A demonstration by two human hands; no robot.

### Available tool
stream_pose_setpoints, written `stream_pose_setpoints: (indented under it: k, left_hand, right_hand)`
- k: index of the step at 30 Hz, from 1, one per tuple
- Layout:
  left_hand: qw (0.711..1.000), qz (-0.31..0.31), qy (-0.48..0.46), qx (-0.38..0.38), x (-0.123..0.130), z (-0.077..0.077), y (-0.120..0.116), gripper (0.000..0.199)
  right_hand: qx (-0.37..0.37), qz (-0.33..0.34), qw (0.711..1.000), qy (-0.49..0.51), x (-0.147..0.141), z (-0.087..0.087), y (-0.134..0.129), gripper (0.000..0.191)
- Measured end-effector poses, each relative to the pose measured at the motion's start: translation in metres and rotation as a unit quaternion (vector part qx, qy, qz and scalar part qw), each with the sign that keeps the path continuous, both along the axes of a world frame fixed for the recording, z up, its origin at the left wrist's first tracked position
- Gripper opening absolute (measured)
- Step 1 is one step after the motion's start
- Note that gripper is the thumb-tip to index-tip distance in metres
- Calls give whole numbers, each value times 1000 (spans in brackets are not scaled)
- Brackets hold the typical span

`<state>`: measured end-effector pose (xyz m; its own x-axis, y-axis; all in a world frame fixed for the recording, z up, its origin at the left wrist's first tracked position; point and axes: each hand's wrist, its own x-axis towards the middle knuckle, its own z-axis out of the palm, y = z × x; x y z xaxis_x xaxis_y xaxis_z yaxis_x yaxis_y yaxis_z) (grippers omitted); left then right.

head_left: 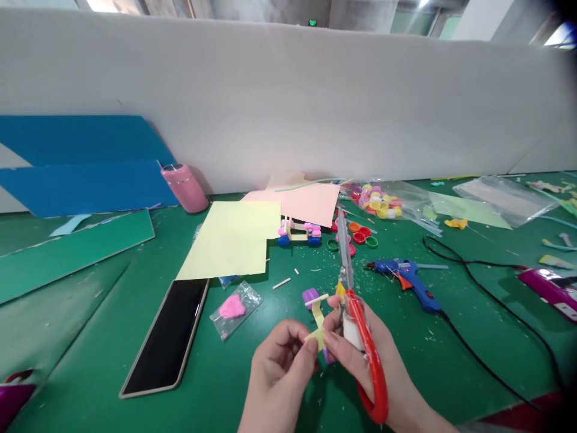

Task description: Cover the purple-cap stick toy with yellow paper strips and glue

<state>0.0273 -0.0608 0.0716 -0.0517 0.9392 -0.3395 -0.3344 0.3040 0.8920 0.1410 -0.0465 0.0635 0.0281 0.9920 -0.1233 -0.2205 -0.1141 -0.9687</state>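
Note:
My left hand [286,367] pinches the lower end of a small pale yellow paper strip [318,319] between thumb and fingers. The thumb and forefinger of my right hand [374,349] touch the same strip from the other side. Red-handled scissors [346,252] rest in my right hand, blades pointing away from me and closed together. A purple piece [311,296] sits by the strip's far end; whether it is joined to the strip I cannot tell. Farther off stands a small model car [299,233] with blue wheels and pink parts.
A yellow sheet [234,240], a phone [169,337] and a bagged pink lump [232,307] lie to the left. Coloured rings [359,237], a blue glue gun [406,275] with its cable, and a bag of caps [376,200] are to the right. A pink bottle [184,187] leans by the wall.

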Motion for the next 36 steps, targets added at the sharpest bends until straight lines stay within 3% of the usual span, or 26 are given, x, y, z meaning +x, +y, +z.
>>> stream_pose_setpoints:
  k: [4,10,13,19,22,31,36]
  left_hand:
    - [998,-61,27,-22,-7,1,2,15]
    - [998,-58,22,-19,-7,1,12,13]
    - [999,-50,16,-12,-5,1,14,12]
    - [996,-42,-77,1,0,-2,11,10]
    - [997,-28,-79,3,3,-5,9,10]
    - [995,68,-70,-5,-3,1,15,15]
    - [989,115,-92,22,-9,14,25,12]
  right_hand:
    - [0,29,999,-14,9,4,0,27]
    - [-28,62,998,-18,7,1,-5,27]
    - [-24,51,998,-18,1,-3,-5,28]
    - [1,-38,999,-4,-8,-10,-4,33]
    - [-1,-39,999,8,-7,-9,-4,30]
    - [-52,65,992,91,4,1,-11,27]
    - [-124,161,975,88,21,-24,-26,34]
